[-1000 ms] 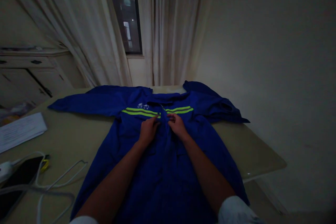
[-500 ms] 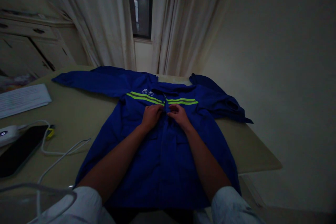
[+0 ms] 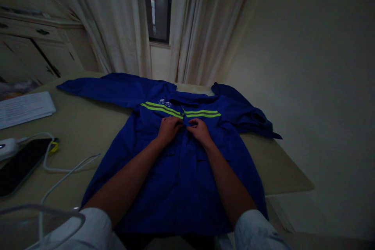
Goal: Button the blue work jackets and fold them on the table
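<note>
On the tabletop (image 3: 88, 133) a blue jacket (image 3: 181, 179) lies flat, front up, sleeves spread. L hand (image 3: 168, 129) & R hand (image 3: 200, 129) meet at its centre front, fingers curled narrow, pinching the front edges just below the yellow stripes (image 3: 164, 108). From the fingers down to the hem the front looks closed; the short bit above them, up to the collar (image 3: 187, 97), prob. isn't yet, but it's too dim to be sure.

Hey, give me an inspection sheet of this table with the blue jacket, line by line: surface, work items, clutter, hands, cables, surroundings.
Surface: beige table, dimly lit; the garment covers its middle.
Work items: blue jacket lying front up, one sleeve stretched leftward, the other bunched at the right; yellow-green stripes across the chest.
Clutter: papers, dark phone and small white device at the left.
Hands: left hand and right hand both pinch the jacket's front opening just below the stripes.
Cables: white cables loop over the table's left near side.
Surroundings: pale curtains, dark window, cabinet at the left.
</note>
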The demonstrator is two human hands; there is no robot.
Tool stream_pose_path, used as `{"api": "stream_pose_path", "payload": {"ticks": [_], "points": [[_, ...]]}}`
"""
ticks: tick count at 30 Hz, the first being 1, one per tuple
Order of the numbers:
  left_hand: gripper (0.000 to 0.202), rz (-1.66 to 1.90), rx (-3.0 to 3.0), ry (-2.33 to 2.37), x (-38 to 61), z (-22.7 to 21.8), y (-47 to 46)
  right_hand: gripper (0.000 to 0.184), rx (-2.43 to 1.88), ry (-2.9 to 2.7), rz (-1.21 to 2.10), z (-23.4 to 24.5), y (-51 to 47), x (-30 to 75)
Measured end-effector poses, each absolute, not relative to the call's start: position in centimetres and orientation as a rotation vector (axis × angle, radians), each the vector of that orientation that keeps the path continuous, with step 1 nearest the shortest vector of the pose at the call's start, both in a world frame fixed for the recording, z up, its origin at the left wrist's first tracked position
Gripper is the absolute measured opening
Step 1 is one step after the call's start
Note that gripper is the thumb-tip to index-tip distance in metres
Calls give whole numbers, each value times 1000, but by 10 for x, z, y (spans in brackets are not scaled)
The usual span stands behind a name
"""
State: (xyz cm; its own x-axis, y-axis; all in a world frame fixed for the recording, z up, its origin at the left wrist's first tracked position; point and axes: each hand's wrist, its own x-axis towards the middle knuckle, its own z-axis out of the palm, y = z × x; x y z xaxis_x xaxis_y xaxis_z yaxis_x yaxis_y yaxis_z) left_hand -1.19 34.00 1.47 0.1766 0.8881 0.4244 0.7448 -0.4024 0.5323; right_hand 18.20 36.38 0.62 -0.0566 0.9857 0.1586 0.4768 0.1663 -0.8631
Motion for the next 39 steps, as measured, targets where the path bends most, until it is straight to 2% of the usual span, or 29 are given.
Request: {"api": "stream_pose_path", "payload": {"ticks": [10, 18, 20, 24, 27, 30, 35, 39], "points": [[15, 927, 2261, 1611, -9, 16, 338, 35, -1482, -1419, 1148, 8, 367, 177], [17, 898, 2223, 1610, -10, 14, 340, 35, -1467, -1425, 1208, 6, 372, 180], [17, 903, 2222, 1604, -9, 13, 340, 35, -1474, -1445, 1188, 7, 373, 180], [18, 921, 2243, 1595, -9, 13, 339, 18, -1524, -1609, 1005, 8, 375, 177], [19, 922, 2261, 1600, -9, 14, 338, 23, -1511, -1700, 891, 8, 376, 176], [21, 914, 2270, 1607, -9, 16, 337, 27, -1500, -1661, 918, 7, 377, 176], [18, 924, 2254, 1619, -9, 15, 337, 17, -1429, -1679, 957, 9, 377, 178], [16, 925, 2242, 1609, -10, 16, 338, 15, -1343, -1625, 822, 15, 374, 177]]}}
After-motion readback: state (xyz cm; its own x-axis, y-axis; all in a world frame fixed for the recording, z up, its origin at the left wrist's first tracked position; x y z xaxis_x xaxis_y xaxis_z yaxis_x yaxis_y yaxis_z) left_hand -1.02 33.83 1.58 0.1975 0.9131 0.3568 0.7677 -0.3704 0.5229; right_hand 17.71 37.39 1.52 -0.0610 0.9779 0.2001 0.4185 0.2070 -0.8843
